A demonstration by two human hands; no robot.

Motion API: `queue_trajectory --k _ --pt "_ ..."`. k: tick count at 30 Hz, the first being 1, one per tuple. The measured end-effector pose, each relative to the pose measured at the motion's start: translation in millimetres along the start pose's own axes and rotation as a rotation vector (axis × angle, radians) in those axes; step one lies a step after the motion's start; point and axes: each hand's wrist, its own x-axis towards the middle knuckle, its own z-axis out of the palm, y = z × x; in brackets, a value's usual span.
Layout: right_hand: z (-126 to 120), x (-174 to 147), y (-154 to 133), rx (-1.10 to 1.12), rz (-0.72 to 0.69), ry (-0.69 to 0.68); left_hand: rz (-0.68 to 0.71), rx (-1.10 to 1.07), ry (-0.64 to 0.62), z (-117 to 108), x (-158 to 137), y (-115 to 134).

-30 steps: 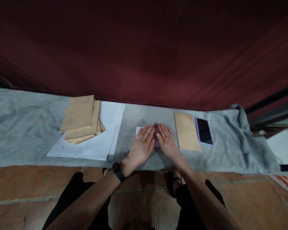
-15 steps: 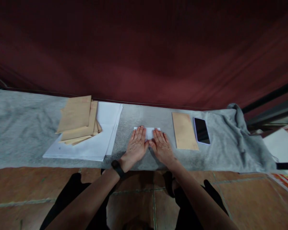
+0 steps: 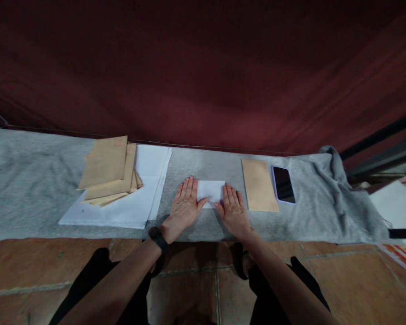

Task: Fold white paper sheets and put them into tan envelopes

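Note:
Between my hands a small folded sheet of white paper (image 3: pixel 211 189) lies on the grey cloth (image 3: pixel 196 162). My left hand (image 3: pixel 186 205) rests flat at the paper's left edge, its fingers stretched out and the thumb on the paper. On the other side my right hand (image 3: pixel 232 210) lies flat along the right edge, with its thumb near the lower right corner. Neither hand grips anything. Just right of my right hand is a brown envelope (image 3: pixel 260 185).
Further right a phone (image 3: pixel 284 184) with a pale purple edge lies on the cloth. To the left, several brown envelopes (image 3: pixel 104 164) overlap on large white sheets (image 3: pixel 152 180). A dark red upright surface (image 3: pixel 203 90) rises behind the cloth. Tiled floor (image 3: pixel 189 289) shows below.
My hands have slid apart, the left one outward to the left and the right one slightly right. More of the white paper shows between them.

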Motion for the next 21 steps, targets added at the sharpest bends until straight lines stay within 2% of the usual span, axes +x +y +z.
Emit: queue_trajectory --k 10,15,17,21 --pt "-1 -12 1 0.01 -0.008 0.039 -0.043 0.001 0.041 1 -1 -9" --pt "-1 -17 4 0.006 -0.004 0.049 -0.064 0.025 0.077 -8 2 -4" --pt "-3 -16 5 0.028 -0.008 0.042 0.003 -0.004 0.049 -13 3 3" --pt "-13 -10 6 0.091 -0.025 -0.014 0.29 -0.103 -0.08 -18 -1 21"
